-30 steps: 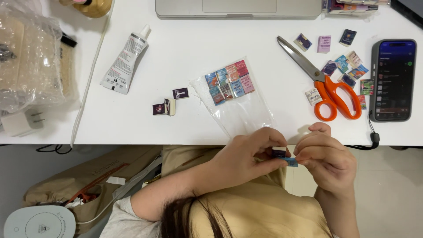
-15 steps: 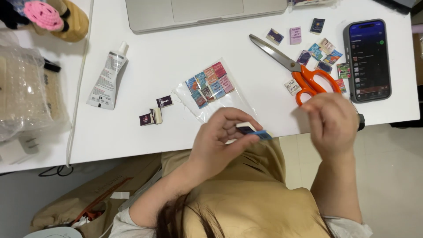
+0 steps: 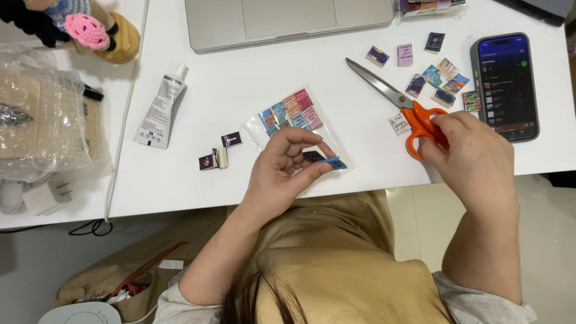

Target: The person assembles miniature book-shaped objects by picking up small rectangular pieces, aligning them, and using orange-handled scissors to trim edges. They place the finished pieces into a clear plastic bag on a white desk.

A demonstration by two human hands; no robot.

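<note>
At the near edge of the white tabletop (image 3: 240, 180), the left hand (image 3: 282, 174) pinches a tiny blue-covered booklet (image 3: 332, 162) between thumb and forefinger just over the clear packet of miniature covers (image 3: 294, 114), while the right hand (image 3: 471, 156) closes its fingers on the orange-handled scissors (image 3: 414, 114) lying flat: a trimming step, I judge, calling for the blades to be lifted to the booklet. Around: glue tube (image 3: 159, 108), laptop (image 3: 282, 21), phone (image 3: 504, 84), loose covers (image 3: 438, 75); pale floor below.

laptop (image 3: 288, 21) 12 o'clock | glue tube (image 3: 160, 107) 10 o'clock | phone (image 3: 504, 85) 2 o'clock | crochet doll (image 3: 78, 27) 11 o'clock | bubble-wrap bag (image 3: 42, 123) 9 o'clock
</note>
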